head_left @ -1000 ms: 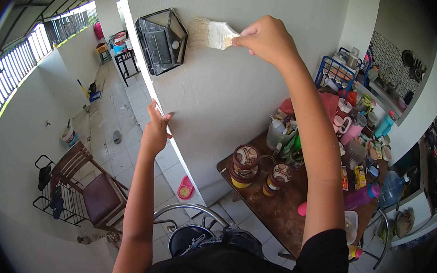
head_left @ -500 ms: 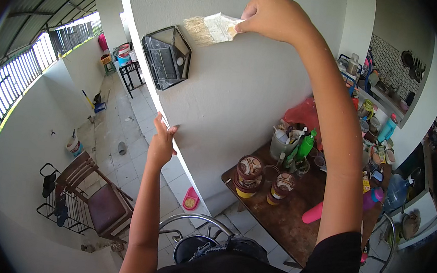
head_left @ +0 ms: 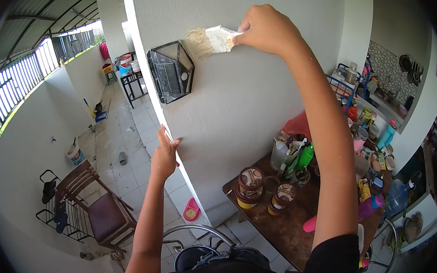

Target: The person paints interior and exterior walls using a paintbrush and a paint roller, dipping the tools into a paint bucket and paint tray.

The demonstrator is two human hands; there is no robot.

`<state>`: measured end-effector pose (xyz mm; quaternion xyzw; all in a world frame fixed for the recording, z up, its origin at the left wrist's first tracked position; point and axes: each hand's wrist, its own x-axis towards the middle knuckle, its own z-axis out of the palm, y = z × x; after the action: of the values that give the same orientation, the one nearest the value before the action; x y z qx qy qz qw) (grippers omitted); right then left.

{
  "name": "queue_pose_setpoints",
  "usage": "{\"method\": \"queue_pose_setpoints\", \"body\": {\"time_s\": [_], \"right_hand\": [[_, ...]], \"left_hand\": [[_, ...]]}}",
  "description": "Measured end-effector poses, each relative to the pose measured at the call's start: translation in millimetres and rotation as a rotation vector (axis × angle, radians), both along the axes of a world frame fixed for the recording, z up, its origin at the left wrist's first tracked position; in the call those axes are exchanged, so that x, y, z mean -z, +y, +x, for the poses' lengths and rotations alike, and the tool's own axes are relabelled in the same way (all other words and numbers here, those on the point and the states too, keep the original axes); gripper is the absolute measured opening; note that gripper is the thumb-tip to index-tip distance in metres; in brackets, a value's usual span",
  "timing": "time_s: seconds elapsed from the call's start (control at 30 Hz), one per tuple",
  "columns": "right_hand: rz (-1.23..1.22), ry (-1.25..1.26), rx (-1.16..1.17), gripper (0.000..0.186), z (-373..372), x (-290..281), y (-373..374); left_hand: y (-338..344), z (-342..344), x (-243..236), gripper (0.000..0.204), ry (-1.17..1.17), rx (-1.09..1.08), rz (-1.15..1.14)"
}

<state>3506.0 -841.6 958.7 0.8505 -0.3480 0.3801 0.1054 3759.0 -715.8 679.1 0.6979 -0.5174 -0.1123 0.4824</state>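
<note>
- Up top, the right hand [head_left: 268, 30] has the paintbrush [head_left: 220, 39] pinched at its handle, thumb and fingers closed on it!
- The paintbrush sits high against the pale wall [head_left: 247, 103], its bristles fanned out leftward, just above and to the right of the black wall fixture [head_left: 169, 76].
- Down to the left hand [head_left: 164, 158]: partly open, one finger pointing upward, thumb spread apart, no tool in it, right at the wall's white edge.
- Over to the right, a crowded brown surface [head_left: 295, 237]: two stacks of brown tubs, the larger stack [head_left: 249, 187] left of the smaller stack [head_left: 281, 199].
- Behind them stands a grey container [head_left: 282, 156] packed with items, a green bottle [head_left: 305, 156] beside it.
- And low on the left, a wooden chair [head_left: 103, 213] with a dark seat stands beside a black rack [head_left: 75, 223].
</note>
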Motion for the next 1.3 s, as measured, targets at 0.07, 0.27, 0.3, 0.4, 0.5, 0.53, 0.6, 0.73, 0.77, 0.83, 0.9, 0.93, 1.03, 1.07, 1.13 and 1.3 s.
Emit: {"method": "queue_pose_setpoints", "body": {"time_s": [0.07, 0.27, 0.3, 0.4, 0.5, 0.53, 0.6, 0.73, 0.77, 0.83, 0.9, 0.93, 1.03, 1.07, 1.13, 1.3], "right_hand": [[-0.042, 0.028, -0.052, 0.030, -1, 2, -5], [-0.006, 0.038, 0.018, 0.030, -1, -3, -4], [-0.006, 0.037, 0.017, 0.030, -2, -4, -5], [-0.025, 0.060, 0.000, 0.030, -4, -6, -5], [-0.138, 0.018, 0.054, 0.030, -7, -14, -2], [-0.060, 0.044, 0.031, 0.031, -10, -21, 1], [0.014, 0.071, 0.005, 0.032, -12, -30, 6], [0.004, 0.164, 0.032, 0.035, -3, -31, 7], [-0.048, 0.176, 0.025, 0.036, 0, -29, 5], [-0.051, 0.177, 0.037, 0.035, 6, -24, 2], [-0.056, 0.176, 0.048, 0.035, 9, -20, 3], [-0.044, 0.157, 0.073, 0.034, 9, -18, 5], [-0.062, 0.142, 0.102, 0.033, 9, -20, 7], [-0.092, 0.146, 0.106, 0.034, 11, -22, 12], [-0.090, 0.181, 0.130, 0.033, 8, -30, 26], [-0.070, 0.231, 0.125, 0.034, 12, -32, 26]], "left_hand": [[-1, 1, 0, 0.068, -0.012, -0.004, 0.009], [-3, -1, 0, 0.069, -0.012, -0.021, 0.004], [-3, -3, 0, 0.070, -0.017, -0.020, 0.015], [-3, 2, 2, 0.071, -0.051, -0.023, 0.038], [-2, -1, 3, 0.071, -0.061, -0.033, 0.041], [-1, -3, 2, 0.071, -0.048, -0.036, 0.032], [-3, -2, 1, 0.071, -0.055, -0.036, 0.032], [-2, -2, -1, 0.071, -0.045, -0.033, 0.034], [-2, -3, -2, 0.071, -0.046, -0.030, 0.035], [-2, -4, -3, 0.071, -0.058, -0.034, 0.039], [-2, -2, 1, 0.071, -0.056, -0.036, 0.041], [-3, -2, 2, 0.071, -0.051, -0.039, 0.046], [-3, -3, 1, 0.071, -0.053, -0.046, 0.063], [-1, -1, 1, 0.071, -0.048, -0.051, 0.062], [-1, 1, 1, 0.071, -0.085, -0.029, 0.043], [-2, 0, 2, 0.072, -0.105, -0.047, 0.079]]}}
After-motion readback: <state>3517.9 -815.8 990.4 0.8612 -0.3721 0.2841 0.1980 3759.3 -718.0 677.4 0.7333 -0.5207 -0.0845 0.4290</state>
